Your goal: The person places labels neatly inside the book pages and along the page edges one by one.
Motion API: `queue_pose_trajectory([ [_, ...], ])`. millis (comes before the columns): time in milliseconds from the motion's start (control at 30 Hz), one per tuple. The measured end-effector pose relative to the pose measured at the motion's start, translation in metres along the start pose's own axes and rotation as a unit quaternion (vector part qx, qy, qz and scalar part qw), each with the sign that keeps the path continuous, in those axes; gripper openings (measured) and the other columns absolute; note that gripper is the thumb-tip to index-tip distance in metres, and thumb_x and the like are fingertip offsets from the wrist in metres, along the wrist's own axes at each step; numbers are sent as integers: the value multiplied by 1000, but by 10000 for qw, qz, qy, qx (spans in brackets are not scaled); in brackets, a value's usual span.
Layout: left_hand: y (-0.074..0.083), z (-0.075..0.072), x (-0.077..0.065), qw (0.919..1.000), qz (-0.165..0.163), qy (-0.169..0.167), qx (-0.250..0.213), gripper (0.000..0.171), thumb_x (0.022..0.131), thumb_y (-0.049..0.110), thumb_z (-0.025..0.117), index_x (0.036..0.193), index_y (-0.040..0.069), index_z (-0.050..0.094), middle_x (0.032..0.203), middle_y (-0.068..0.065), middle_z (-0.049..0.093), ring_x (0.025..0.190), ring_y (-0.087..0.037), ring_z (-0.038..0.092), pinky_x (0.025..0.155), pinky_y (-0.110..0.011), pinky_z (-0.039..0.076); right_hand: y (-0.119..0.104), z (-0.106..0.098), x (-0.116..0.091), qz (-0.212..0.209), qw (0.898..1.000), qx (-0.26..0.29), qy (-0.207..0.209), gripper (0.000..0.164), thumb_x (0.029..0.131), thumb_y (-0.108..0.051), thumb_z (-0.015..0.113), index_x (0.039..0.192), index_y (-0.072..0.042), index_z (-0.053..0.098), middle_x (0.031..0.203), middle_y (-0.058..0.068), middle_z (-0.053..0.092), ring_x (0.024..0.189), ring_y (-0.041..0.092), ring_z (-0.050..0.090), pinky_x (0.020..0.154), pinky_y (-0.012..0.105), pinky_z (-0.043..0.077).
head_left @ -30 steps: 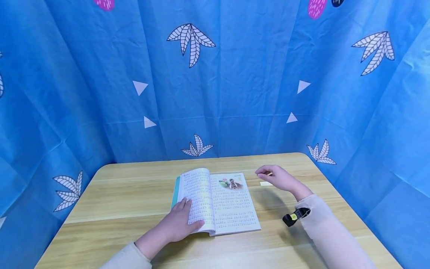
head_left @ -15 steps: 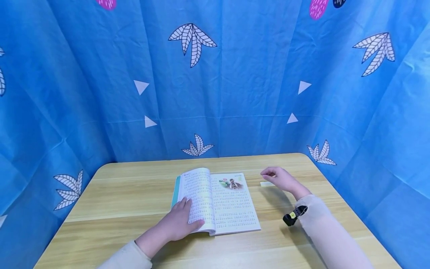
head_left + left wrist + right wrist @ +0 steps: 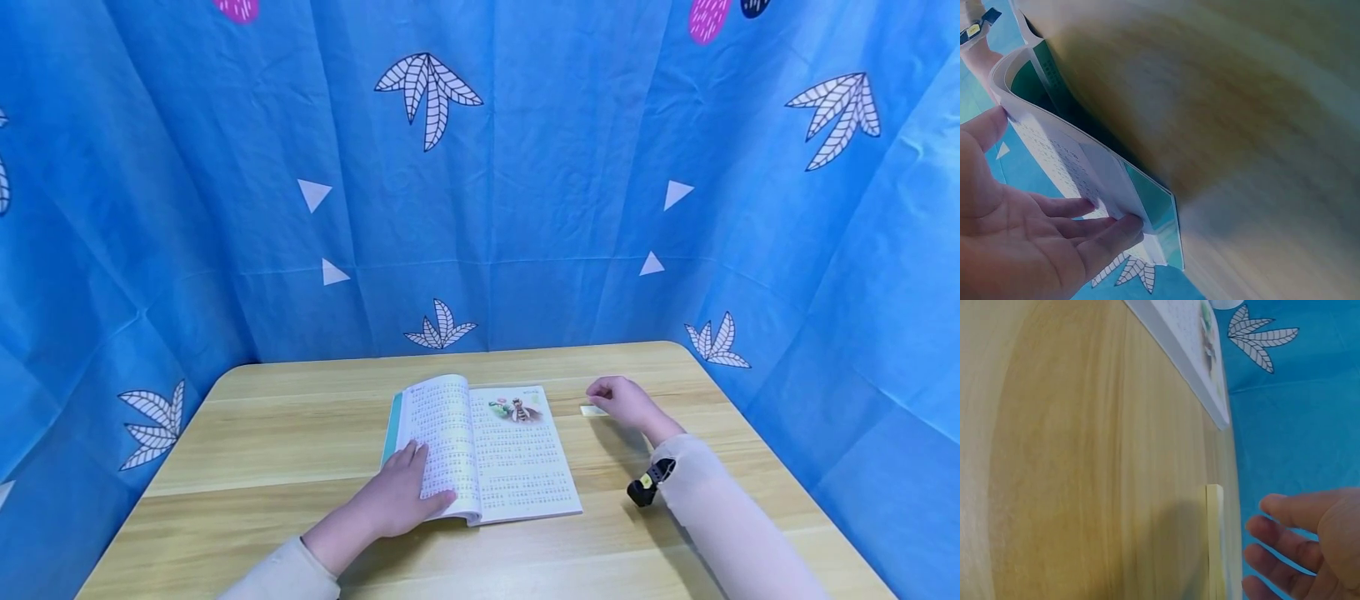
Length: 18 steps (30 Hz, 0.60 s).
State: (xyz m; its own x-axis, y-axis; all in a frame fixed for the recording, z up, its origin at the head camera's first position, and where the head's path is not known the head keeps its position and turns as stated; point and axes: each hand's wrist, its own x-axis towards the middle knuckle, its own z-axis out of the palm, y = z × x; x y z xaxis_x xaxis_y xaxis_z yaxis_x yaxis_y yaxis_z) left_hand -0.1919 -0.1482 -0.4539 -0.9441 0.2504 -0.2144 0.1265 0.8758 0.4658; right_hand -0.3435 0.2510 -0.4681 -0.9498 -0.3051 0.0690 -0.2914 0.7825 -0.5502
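Observation:
An open book (image 3: 525, 467) with printed pages lies on the table, its right page showing a coloured bee picture. My left hand (image 3: 401, 496) rests on the curved left page, fingers spread and thumb near the lower edge. In the left wrist view, the fingertips (image 3: 1129, 228) touch the page near the outer edge, with a green cover (image 3: 1157, 206) beneath. To the right of the book, a thin pale yellow strip (image 3: 1215, 537) lies flat on the wood. My right hand (image 3: 628, 402) hovers just over that strip, fingers loosely bent and holding nothing; it covers the strip's right end in the head view.
The wooden table (image 3: 285, 433) has rounded far corners. A blue curtain (image 3: 480, 200) printed with leaves hangs behind it and along both sides. A black wrist strap (image 3: 651, 482) sits on the right sleeve.
My right hand has shifted slightly right and lower over the pale yellow strip, its fingers drawn closer together. My left hand and the book have stayed still.

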Motion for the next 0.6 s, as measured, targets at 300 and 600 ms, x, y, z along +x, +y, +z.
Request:
queue_pose_trajectory([
  [300,-1,1,1,10000,8,2,38,100,91,66,59,152,-8,32,159,-30,24,147,-47,20,117,-60,24,6,11,3,-107,9975,-697,55,19,92,3,62,108,2,71,110,19,71,108,40,65,96,54,51],
  [600,-1,2,2,10000,5,-24,30,100,91,66,58,152,-8,31,159,-30,23,147,-47,19,117,-60,23,2,14,4,86,9908,-1326,255,16,91,-2,67,106,0,74,106,17,72,106,40,64,96,54,50],
])
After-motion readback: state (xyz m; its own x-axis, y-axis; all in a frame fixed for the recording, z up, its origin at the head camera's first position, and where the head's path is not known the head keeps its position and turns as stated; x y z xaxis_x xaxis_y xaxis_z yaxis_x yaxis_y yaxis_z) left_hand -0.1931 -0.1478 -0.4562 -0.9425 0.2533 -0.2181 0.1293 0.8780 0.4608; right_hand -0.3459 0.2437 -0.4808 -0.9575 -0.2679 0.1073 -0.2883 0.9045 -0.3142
